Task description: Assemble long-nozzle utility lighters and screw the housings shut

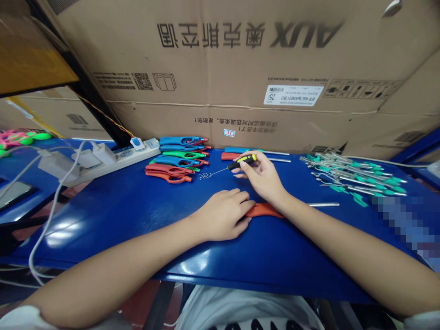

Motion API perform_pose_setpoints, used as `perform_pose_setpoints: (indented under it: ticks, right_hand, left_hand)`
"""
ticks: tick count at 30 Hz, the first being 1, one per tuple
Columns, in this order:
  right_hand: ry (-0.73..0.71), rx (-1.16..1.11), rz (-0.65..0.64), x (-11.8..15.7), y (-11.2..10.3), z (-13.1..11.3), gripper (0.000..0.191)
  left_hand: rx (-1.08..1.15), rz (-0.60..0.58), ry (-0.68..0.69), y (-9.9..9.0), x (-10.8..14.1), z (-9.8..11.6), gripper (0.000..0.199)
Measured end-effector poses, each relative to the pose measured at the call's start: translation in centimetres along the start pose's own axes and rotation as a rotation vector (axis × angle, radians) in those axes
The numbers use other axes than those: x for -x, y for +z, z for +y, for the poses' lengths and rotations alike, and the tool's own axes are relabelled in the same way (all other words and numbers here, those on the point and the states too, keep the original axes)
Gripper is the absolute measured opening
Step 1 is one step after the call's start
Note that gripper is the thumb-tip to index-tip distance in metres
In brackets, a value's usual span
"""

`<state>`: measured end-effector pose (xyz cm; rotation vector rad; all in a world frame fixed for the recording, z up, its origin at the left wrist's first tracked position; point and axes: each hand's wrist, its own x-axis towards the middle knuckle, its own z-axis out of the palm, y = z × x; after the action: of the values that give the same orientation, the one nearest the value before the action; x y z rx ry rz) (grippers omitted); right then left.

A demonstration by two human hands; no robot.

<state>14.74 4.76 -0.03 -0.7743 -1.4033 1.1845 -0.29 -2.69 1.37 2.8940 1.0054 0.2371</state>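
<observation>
My right hand (pixel 263 176) grips a black and yellow screwdriver (pixel 243 161). Its thin shaft points left, and the tip is at a small heap of tiny metal pieces (pixel 205 176), perhaps screws, on the blue table (pixel 161 238). Closed on the left end of an orange lighter body (pixel 264 211), my left hand (pixel 225 215) rests low on the table. A metal tube (pixel 325 204) sticks out to the right of that body, whose middle is partly hidden by my right forearm. Behind my right hand lie a blue lighter (pixel 237 150) and a red lighter (pixel 229 156), both with metal tubes.
A stack of blue, green and red lighter handles (pixel 180 158) lies back left. At right is a pile of metal tubes with green parts (pixel 357 176). A white power strip (pixel 120 158) with plugs and cables is on the left. A big cardboard box (pixel 213 114) walls off the back.
</observation>
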Motion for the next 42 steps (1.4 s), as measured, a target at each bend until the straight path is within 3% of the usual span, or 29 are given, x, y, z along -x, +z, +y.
perform_pose_setpoints:
  ticks: [7, 13, 22, 26, 28, 33, 37, 42]
  right_hand:
    - [-0.015, 0.004, -0.008, 0.3, 0.3, 0.0, 0.036]
    - [-0.096, -0.023, 0.089, 0.2, -0.1, -1.4, 0.034]
    - [0.019, -0.194, 0.275, 2.3, -4.0, -5.1, 0.025]
    - [0.06, -0.224, 0.344, 3.4, -6.0, -5.0, 0.021]
    - [0.11, -0.26, 0.386, 3.6, -6.6, -4.6, 0.019]
    - [0.313, -0.387, 0.421, 4.1, -6.4, -3.6, 0.022]
    - [0.39, -0.401, 0.384, 4.6, -6.2, -2.7, 0.027]
    - [0.357, -0.392, 0.347, 4.6, -6.6, -2.3, 0.026]
  left_hand:
    - [0.0, -0.006, -0.005, 0.0, 0.0, 0.0, 0.032]
    - [0.022, 0.006, -0.005, -0.1, 0.0, -0.1, 0.034]
    - [0.11, 0.082, 0.017, 0.6, 0.0, -0.2, 0.036]
    - [0.079, 0.219, -0.048, 0.1, 0.0, -1.2, 0.032]
    - [0.065, 0.374, -0.046, -0.3, -0.1, -1.7, 0.029]
    - [0.065, 0.662, 0.092, -1.1, 0.0, -2.0, 0.034]
    - [0.028, 0.7, 0.187, -1.5, 0.3, -1.9, 0.027]
    - [0.112, 0.726, 0.223, -1.8, 0.2, -1.3, 0.011]
